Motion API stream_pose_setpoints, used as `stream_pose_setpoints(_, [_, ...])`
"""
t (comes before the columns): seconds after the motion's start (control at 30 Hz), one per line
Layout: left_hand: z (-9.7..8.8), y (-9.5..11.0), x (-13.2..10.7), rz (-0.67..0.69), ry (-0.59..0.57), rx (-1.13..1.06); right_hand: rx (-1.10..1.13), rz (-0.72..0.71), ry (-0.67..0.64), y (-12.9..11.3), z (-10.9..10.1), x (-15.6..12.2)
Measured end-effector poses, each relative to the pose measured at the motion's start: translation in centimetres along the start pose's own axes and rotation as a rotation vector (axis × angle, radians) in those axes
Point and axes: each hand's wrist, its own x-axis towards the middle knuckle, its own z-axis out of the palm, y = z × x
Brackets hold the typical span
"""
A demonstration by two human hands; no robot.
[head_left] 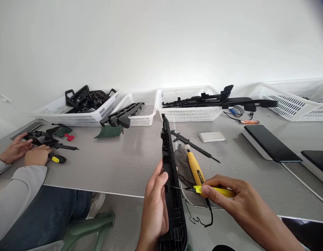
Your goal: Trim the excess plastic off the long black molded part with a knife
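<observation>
A long black plastic trim part (169, 164) runs from the table's middle towards me over its front edge. My left hand (154, 205) is closed around its near end. My right hand (229, 198) pinches a thin yellow-handled blade tool (213, 190), whose metal tip touches the right side of the part. Just behind lies a thicker yellow-handled tool (195, 169) on a dark grey cloth (183, 165). A thin black curl of plastic (200, 218) hangs below the tool.
White baskets (189, 113) of black parts line the back wall. A slim black strip (194, 146), a white card (212, 136) and dark screens (272, 143) lie on the right. At left, another person's hands (25, 151) work on a black part with a yellow-tipped tool.
</observation>
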Motion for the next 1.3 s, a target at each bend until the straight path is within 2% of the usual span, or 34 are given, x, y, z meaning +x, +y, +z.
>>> stream_pose_setpoints(0.33, [0.0, 0.8, -0.6, -0.077, 0.164, -0.008, -0.026, 0.044, -0.189, -0.2, 0.1, -1.5])
stream_pose_setpoints(0.53, [0.0, 0.3, -1.1, -0.024, 0.058, -0.03, 0.035, 0.065, -0.226, 1.7, 0.7, -1.6])
stream_pose_setpoints(0.67, [-0.6, 0.1, -1.2, -0.019, 0.029, -0.025, 0.096, 0.087, -0.195, 2.7, 0.9, -1.4])
stream_pose_setpoints(0.83, [-1.1, 0.5, -1.2, -0.019, 0.007, -0.004, 0.14, 0.175, -0.238, 2.9, 0.7, -1.3])
stream_pose_setpoints(1.03, [-1.2, 0.7, -1.6, -0.044, -0.03, 0.024, 0.16, 0.163, -0.142, 2.9, 0.6, -1.2])
stream_pose_setpoints(1.13, [-1.2, 0.4, -1.7, -0.066, -0.084, 0.02, 0.194, 0.169, -0.075, 2.9, 0.5, -1.0])
stream_pose_setpoints(1.3, [-1.0, 0.1, -2.2, -0.1, -0.161, 0.06, 0.16, 0.173, 0.154, 3.2, -0.1, -0.5])
